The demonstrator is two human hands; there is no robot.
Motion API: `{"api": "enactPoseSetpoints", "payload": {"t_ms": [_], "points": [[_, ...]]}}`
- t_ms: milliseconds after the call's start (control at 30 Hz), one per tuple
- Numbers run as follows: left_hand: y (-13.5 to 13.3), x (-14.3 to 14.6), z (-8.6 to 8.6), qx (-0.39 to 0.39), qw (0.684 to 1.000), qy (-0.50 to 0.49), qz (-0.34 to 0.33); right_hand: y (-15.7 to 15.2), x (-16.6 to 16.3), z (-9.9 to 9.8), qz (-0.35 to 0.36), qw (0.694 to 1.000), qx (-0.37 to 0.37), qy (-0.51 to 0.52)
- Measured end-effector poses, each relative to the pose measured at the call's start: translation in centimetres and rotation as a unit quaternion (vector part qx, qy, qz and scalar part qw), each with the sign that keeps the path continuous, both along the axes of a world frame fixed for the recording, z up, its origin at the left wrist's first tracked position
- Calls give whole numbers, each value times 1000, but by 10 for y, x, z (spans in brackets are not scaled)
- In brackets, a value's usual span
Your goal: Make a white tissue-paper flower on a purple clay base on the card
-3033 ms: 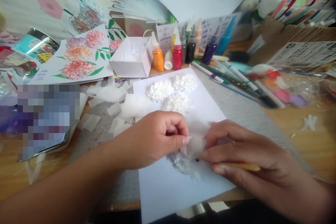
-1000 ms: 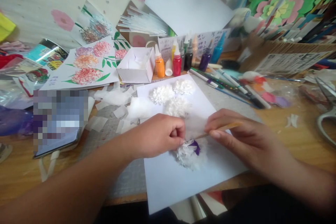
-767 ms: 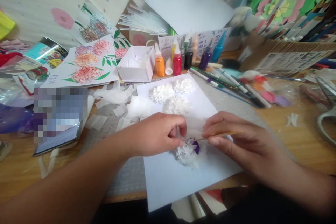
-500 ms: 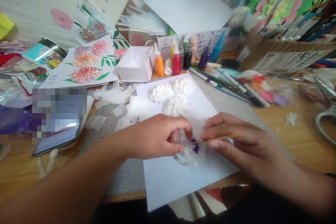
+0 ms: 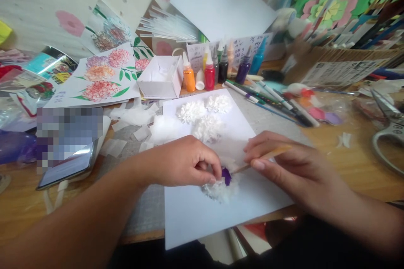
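A white sheet of paper (image 5: pixel 195 214) lies on the desk before me. Three white crumpled tissue flowers (image 5: pixel 205 115) sit near its far end. A fourth tissue flower (image 5: pixel 217 189) with a purple spot lies nearer me. My left hand (image 5: pixel 186 162) is curled, its fingertips pinching the tissue at that flower's top edge. My right hand (image 5: pixel 290 168) grips a thin wooden stick (image 5: pixel 261 157) whose tip points at the purple spot. A translucent tissue piece lies between the two hands.
Small paint bottles (image 5: pixel 214 69) and a white box (image 5: pixel 160 77) stand behind the sheet. Brushes and pens (image 5: pixel 271 98) lie at the right, scissors (image 5: pixel 388 130) at the far right edge. Painted flower cards (image 5: pixel 101 75), loose tissue squares (image 5: pixel 129 122) and a phone (image 5: pixel 67 166) fill the left side.
My left hand's fingers have pressed down onto the near flower. The stick's tip has come to the purple spot, and the tissue has been pushed into the flower. The view has shifted slightly.
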State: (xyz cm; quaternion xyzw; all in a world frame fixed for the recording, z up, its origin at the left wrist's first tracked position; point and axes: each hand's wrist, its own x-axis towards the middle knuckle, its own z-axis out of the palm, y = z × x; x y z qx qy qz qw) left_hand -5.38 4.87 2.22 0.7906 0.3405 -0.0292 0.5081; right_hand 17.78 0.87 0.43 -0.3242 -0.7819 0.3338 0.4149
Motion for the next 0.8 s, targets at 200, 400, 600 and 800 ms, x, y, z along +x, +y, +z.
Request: {"api": "enactPoseSetpoints", "payload": {"t_ms": [200,400,600,800], "points": [[5,-4,-2,-14,1000,-22,-14,0,-7,-5,36,999,-32,2],[5,-3,0,-33,999,-23,-14,-1,-12,-6,47,998,-37,-25],[15,-44,26,106,984,-30,141,-5,-13,-1,44,998,-10,-46],[34,-96,28,295,894,194,275,-1,-2,1,-35,997,63,-33]]}}
